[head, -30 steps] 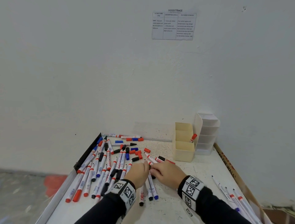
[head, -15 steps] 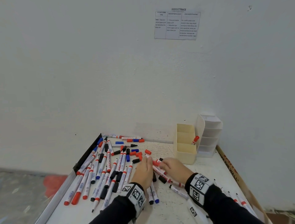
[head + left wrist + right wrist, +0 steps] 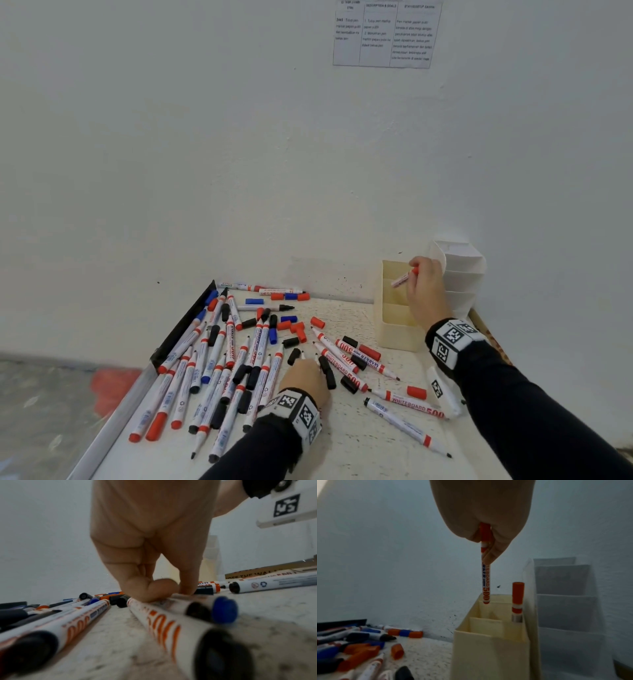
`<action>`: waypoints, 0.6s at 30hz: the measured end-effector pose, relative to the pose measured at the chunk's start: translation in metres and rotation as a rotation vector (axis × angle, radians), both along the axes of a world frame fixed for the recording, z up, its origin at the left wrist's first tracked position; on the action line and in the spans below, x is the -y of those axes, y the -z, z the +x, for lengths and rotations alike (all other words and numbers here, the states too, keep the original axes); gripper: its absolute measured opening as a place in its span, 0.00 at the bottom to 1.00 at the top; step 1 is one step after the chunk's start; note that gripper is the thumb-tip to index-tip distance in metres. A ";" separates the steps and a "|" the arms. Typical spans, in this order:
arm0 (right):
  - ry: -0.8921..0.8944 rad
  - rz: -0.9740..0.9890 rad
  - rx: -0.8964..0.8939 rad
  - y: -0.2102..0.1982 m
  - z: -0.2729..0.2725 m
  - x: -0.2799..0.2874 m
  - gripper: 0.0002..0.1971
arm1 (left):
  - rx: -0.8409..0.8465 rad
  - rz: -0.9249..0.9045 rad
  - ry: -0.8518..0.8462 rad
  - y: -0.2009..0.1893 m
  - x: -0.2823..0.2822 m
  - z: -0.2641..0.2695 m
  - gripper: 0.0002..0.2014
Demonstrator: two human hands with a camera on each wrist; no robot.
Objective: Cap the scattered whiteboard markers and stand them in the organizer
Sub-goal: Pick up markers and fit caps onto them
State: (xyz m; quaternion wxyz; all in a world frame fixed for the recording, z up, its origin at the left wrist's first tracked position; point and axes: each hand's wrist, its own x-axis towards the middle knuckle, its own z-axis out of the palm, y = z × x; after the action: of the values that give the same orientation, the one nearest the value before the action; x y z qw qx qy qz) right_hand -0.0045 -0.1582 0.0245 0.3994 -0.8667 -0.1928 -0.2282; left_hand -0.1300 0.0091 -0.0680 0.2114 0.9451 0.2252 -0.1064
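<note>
- Red-capped marker (image 3: 485,566) hangs tail-down over the cream organizer (image 3: 397,329), at two o'clock on the surface (image 3: 359,442).
- Right hand (image 3: 426,291): grip pinches that marker at its cap end.
- Left hand (image 3: 303,380): fingertips pinch a marker in the pile at nine o'clock.
- Risk, judged: the tail may strike a divider and tip out.
- Risk, judged: a loose cap could slip.

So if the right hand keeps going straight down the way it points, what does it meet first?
Probably the cream organizer: the right hand pinches a capped red marker whose lower end hangs at the rear compartment's rim, beside a standing marker.
</note>
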 end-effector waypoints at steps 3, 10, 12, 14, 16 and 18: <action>0.049 -0.102 -0.044 0.012 0.012 0.002 0.15 | 0.018 -0.042 -0.062 -0.001 -0.009 0.002 0.18; 0.382 -0.555 -0.065 0.028 0.022 0.009 0.05 | 0.085 -0.304 -0.206 0.004 -0.033 0.002 0.19; 0.409 -0.601 -0.109 0.032 0.022 0.009 0.08 | 0.155 -0.363 -0.220 0.003 -0.040 0.001 0.12; 0.407 -0.555 -0.099 0.032 0.018 0.003 0.11 | 0.249 -0.407 -0.253 -0.002 -0.048 -0.003 0.09; 0.368 -0.469 -0.050 0.029 0.009 -0.007 0.12 | 0.352 -0.442 -0.314 -0.008 -0.059 -0.006 0.09; 0.290 -0.450 0.002 0.026 0.000 -0.024 0.11 | 0.412 -0.468 -0.358 -0.015 -0.070 -0.010 0.08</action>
State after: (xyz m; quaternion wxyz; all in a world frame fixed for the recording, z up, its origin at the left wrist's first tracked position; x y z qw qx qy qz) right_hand -0.0041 -0.1338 -0.0011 0.1597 -0.9521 -0.1128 -0.2351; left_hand -0.1401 0.0788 -0.0526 0.4783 0.8183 0.3094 0.0762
